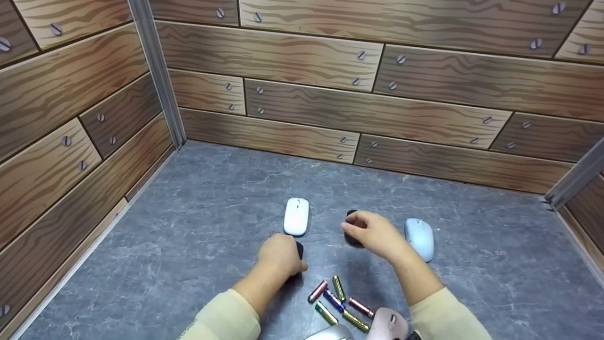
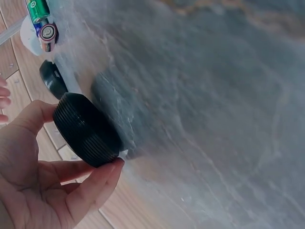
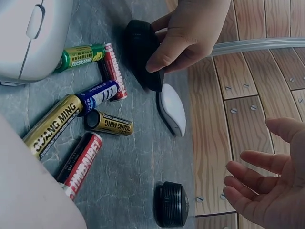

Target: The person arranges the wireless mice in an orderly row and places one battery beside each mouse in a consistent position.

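My left hand (image 1: 279,255) grips a black computer mouse (image 2: 88,131) by its ribbed sides, thumb on one side and fingers on the other. The mouse sits low over the grey marbled tabletop (image 2: 205,119); in the head view the hand hides most of it. My right hand (image 3: 274,179) holds nothing, its fingers spread and loosely bent. It hovers close to a second black mouse with ribbed sides (image 3: 172,205), overlapping it in the head view. A white mouse (image 1: 296,217) lies just beyond the left hand, and a light blue mouse (image 1: 420,238) lies right of the right hand.
Several batteries (image 1: 334,300) lie loose between the forearms, near the front. A pink mouse (image 1: 388,324) and a silver mouse (image 1: 331,333) sit at the near edge of the head view. Wood-patterned walls (image 1: 283,99) close off the back and sides.
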`<action>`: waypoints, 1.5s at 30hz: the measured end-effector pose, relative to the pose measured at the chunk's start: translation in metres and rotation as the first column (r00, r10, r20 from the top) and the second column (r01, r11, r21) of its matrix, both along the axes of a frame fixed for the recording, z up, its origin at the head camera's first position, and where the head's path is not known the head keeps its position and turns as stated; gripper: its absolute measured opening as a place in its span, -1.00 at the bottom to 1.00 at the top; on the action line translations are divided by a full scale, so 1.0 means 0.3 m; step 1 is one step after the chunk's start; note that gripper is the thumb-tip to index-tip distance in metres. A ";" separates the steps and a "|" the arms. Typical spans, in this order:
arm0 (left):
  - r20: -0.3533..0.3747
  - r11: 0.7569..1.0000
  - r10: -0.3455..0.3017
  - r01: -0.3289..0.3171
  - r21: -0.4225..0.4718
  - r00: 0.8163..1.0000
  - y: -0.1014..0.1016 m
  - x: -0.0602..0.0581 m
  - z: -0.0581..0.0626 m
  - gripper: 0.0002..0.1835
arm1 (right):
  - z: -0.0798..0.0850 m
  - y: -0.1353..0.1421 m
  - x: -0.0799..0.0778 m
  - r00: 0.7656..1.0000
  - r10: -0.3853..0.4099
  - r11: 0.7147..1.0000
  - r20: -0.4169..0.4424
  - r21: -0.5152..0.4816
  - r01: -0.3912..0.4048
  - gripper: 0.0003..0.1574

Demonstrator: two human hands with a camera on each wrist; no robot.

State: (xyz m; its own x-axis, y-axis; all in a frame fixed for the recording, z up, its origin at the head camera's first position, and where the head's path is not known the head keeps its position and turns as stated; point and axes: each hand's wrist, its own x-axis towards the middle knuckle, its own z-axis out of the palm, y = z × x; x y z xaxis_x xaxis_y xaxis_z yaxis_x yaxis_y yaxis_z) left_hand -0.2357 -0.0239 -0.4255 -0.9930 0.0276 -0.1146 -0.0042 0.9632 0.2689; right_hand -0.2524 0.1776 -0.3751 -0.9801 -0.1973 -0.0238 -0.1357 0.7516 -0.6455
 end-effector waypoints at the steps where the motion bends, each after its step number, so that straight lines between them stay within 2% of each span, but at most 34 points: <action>1: -0.007 1.000 0.002 -0.002 0.003 1.000 0.001 0.002 0.000 -0.42 | -0.004 0.000 -0.003 1.000 -0.001 1.000 -0.002 0.002 0.001 -0.57; 8: -0.013 1.000 0.023 -0.023 -0.007 1.000 0.009 0.009 0.000 -0.39 | -0.036 0.005 -0.016 1.000 -0.006 1.000 0.009 0.024 0.006 -0.57; 16: -0.015 1.000 0.010 -0.011 -0.006 1.000 -0.001 0.007 -0.002 -0.41 | -0.054 0.007 -0.018 1.000 -0.008 0.999 0.001 0.038 0.008 -0.56; 21: 0.011 1.000 0.009 -0.009 0.005 1.000 -0.013 0.005 0.022 -0.41 | -0.042 0.006 -0.011 1.000 -0.009 0.999 0.000 0.032 0.009 -0.57; 27: 0.007 0.996 -0.011 0.011 0.087 1.000 -0.027 0.003 0.076 -0.46 | -0.020 0.018 0.005 1.000 -0.003 1.000 -0.023 0.011 0.004 -0.56; 31: -0.023 0.989 -0.037 0.040 0.142 0.999 -0.029 0.011 0.109 -0.46 | -0.007 0.040 0.022 0.999 -0.003 1.000 -0.038 -0.004 0.002 -0.56; 36: -0.051 0.973 -0.076 0.085 0.213 0.996 -0.018 0.042 0.142 -0.49 | 0.004 0.075 0.055 0.999 -0.003 1.000 -0.052 -0.029 0.001 -0.58; 40: -0.071 0.955 -0.156 0.169 0.243 0.985 0.002 0.085 0.163 -0.44 | 0.014 0.101 0.094 0.999 0.006 0.998 -0.053 -0.059 -0.009 -0.59; 45: -0.096 0.933 -0.276 0.290 0.211 0.956 0.033 0.153 0.176 -0.47 | 0.023 0.132 0.145 0.998 0.027 0.996 -0.050 -0.079 -0.031 -0.56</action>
State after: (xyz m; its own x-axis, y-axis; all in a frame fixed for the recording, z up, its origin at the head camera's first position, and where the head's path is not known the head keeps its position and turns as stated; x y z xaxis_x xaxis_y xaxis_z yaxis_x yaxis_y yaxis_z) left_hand -0.1898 -0.0141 -0.3728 -0.9453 0.3261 -0.0102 0.2842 0.8382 0.4655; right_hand -0.2089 0.2170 -0.3683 -0.9735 -0.2252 0.0406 -0.1894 0.6936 -0.6950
